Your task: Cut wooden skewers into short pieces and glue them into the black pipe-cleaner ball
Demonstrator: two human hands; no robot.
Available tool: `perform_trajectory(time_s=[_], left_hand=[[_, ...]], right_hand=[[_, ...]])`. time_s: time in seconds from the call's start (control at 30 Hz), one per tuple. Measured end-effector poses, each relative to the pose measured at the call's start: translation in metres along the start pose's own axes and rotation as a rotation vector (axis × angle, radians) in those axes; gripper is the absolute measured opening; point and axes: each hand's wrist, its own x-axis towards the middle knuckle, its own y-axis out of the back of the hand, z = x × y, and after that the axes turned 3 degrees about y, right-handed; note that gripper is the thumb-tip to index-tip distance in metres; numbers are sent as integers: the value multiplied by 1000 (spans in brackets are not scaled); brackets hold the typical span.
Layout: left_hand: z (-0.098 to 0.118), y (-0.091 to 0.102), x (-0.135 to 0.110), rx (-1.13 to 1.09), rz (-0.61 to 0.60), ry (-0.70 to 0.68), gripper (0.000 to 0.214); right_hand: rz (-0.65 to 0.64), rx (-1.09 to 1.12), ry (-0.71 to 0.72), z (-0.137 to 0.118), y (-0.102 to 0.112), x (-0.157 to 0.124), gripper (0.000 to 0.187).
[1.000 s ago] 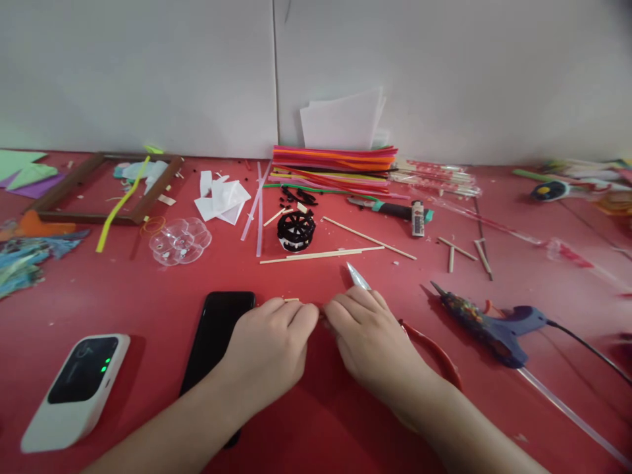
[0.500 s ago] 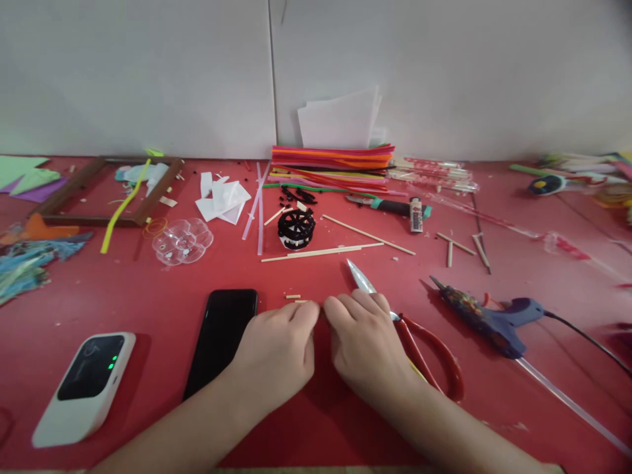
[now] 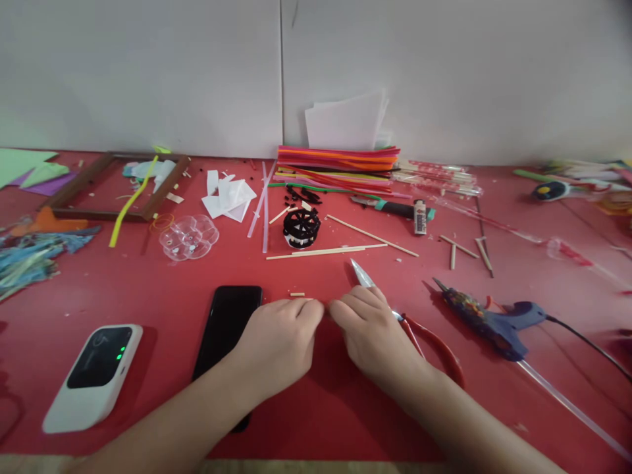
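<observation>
My left hand and my right hand are both closed, knuckles up, with their thumb sides facing each other across a narrow gap. Whatever they pinch is hidden by the fingers. Just beyond the left knuckles lies a short cut piece of wooden stick. Red-handled scissors lie partly under my right hand, blades pointing away. A black phone is beside and partly beneath my left forearm. Farther off stands a small round black wheel-like piece, with long thin wooden sticks in front of it.
A blue glue gun with a cable lies at right, a white device at left. Behind are a brown frame, a clear flower-shaped palette, white paper pieces, coloured pipe cleaners, pliers and a battery.
The whole view has shifted slightly, with things on the table appearing farther right. My hands stay closed and face to face, with the gap between them a little wider.
</observation>
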Motion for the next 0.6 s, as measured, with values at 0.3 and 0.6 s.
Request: perform_trajectory(time_s=[0.3,0.6], left_hand=[[-2,4,1,-297,-66,95,20],[-5,11,3,-574,-69,-14,20]], right_hand=[[184,67,52,0,7,1,20],[261,239,69,1,16,1,25]])
